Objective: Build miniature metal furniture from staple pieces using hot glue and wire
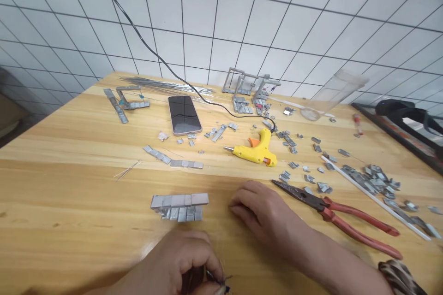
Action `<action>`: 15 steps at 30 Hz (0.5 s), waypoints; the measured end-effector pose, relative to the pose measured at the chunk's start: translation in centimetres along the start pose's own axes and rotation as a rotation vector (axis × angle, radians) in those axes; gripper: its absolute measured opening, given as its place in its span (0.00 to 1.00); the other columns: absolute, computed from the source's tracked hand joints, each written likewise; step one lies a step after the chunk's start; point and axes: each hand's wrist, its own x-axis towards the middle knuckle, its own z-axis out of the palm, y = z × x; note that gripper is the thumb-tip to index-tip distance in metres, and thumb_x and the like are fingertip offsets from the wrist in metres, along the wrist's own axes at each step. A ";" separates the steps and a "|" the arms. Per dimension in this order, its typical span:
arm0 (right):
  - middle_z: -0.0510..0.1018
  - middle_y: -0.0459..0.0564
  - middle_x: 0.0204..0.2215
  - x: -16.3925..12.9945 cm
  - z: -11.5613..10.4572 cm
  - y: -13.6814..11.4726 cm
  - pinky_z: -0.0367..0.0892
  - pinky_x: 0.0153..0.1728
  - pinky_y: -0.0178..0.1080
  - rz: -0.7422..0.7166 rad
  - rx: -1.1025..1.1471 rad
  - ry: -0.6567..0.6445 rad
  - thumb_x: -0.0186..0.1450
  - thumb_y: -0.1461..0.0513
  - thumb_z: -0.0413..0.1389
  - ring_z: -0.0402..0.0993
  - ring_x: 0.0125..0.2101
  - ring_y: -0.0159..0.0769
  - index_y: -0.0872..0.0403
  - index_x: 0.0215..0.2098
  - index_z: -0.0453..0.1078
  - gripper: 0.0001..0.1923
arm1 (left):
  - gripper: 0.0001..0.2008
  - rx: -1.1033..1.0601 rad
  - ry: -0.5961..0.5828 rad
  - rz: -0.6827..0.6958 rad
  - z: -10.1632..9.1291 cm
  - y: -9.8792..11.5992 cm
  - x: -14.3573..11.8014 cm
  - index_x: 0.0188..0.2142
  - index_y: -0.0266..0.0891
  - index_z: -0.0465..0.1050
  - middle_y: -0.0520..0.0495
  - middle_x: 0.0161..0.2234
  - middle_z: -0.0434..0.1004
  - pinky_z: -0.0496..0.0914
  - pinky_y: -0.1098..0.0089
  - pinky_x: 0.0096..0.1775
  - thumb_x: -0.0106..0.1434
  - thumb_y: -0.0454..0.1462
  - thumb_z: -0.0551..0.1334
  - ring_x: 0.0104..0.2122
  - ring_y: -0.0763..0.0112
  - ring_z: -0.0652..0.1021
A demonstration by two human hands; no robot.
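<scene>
At the bottom edge, my left hand [188, 260] pinches a small dark piece [221, 280] with a thin end sticking out; its kind is too small and too hidden to tell. My right hand [261, 209] rests on the wood to the right, fingers curled together, and whatever they may hold is hidden. Just beyond my left hand lie two rows of flat silvery metal pieces [180, 200], side by side. Long-nose pliers [323, 206] with red handles lie right of my right hand. A yellow glue gun [258, 150] lies on its side beyond it.
A phone [184, 115] lies farther back, near a bundle of thin metal rods [166, 85]. Small metal frames [242, 87] stand by the tiled wall. Loose metal clips [375, 179] and a white stick [374, 196] lie right. A clear plastic jar [334, 94] leans behind; a black cable [152, 50] crosses.
</scene>
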 end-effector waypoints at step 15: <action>0.76 0.47 0.27 0.8 0.9 -1.5 0.63 0.33 0.38 0.072 0.016 0.019 0.59 0.70 0.61 0.69 0.30 0.37 0.55 0.28 0.70 0.06 | 0.03 -0.018 0.020 0.032 0.0 0.0 -0.1 0.30 0.36 0.76 0.49 0.28 0.80 0.69 0.80 0.34 0.60 0.33 0.65 0.29 0.74 0.78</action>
